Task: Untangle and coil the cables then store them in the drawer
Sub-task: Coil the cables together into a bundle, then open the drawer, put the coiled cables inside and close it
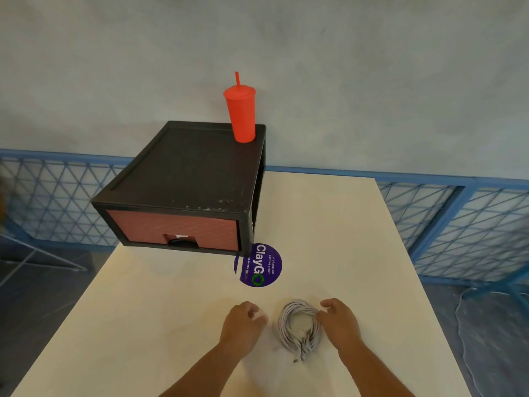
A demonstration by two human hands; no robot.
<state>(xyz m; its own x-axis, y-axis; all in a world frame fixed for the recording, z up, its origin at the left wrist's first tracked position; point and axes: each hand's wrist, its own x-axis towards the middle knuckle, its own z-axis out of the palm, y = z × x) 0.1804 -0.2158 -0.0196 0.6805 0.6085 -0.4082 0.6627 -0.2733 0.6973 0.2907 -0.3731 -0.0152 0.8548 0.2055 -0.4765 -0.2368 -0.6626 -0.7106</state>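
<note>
The cables [299, 328] lie on the cream table [329, 224] as one wound grey-white coil, at the near edge of the tabletop, with their connector ends bunched at the coil's 6 o'clock side.

The right hand [340, 320] sits at the coil's 3 o'clock. Its fingers are curled and partly spread, and they rest on the coil's right rim. Whether they grip the loops or only touch them cannot be told.

The left hand [243, 323] is at the coil's 9 o'clock, just beside the coil and apart from it. Its fingers are loosely curled with the fingertips drawn toward the thumb. It holds nothing that can be seen.

A round purple sticker [259, 266] is on the table at the coil's 11 o'clock. The drawer [174, 229], with a reddish front and its handle recess at the bottom centre, sits closed in a black cabinet [194, 167] farther along the same direction, on the far left corner of the table. A red tumbler [242, 113] with a straw stands upright on the cabinet's top, at its far right corner.
</note>
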